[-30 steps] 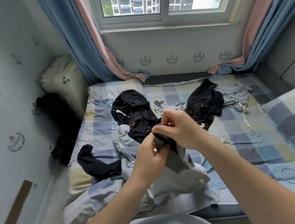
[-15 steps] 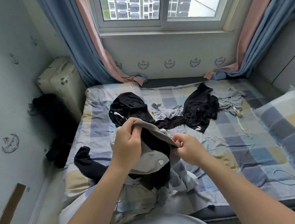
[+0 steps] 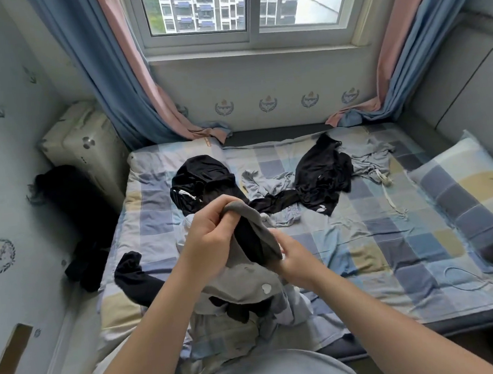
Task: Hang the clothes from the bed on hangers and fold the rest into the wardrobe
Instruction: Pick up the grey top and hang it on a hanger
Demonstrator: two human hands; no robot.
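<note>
Gripping a grey soft-fabric garment with black lining (image 3: pixel 248 279), left hand (image 3: pixel 211 237) bunches its top edge. Right hand (image 3: pixel 297 261) pinches the lower edge. Held up over the near side of the checked blue-and-yellow bed (image 3: pixel 390 234). Bare sheet right; crumpled black top (image 3: pixel 324 174) beyond.
</note>
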